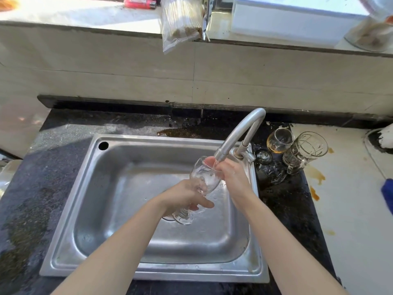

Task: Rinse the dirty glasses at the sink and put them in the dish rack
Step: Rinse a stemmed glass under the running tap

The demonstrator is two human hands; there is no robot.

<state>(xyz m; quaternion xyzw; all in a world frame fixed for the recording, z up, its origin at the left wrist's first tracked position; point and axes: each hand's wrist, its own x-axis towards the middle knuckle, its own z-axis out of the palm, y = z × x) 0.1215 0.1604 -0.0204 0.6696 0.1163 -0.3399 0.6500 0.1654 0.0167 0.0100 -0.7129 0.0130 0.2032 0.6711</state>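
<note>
Over the sink [148, 273], toward its far right corner, the stemmed glass [202, 179] slants foot-near, rim up under the faucet [240, 133]; the left hand [187, 196] grips its stem, the right hand [229, 173] pinches the rim.

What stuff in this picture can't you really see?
All in the head view.
Dish rack: nowhere in frame.
Drain of the sink: mostly behind the foot of the stemmed glass and the left hand.
Blue thing: cut off by the right edge.
Jar: blurred, cut by the top corner.
Clear glass beside the faucet: shape lost against the dark counter.
</note>
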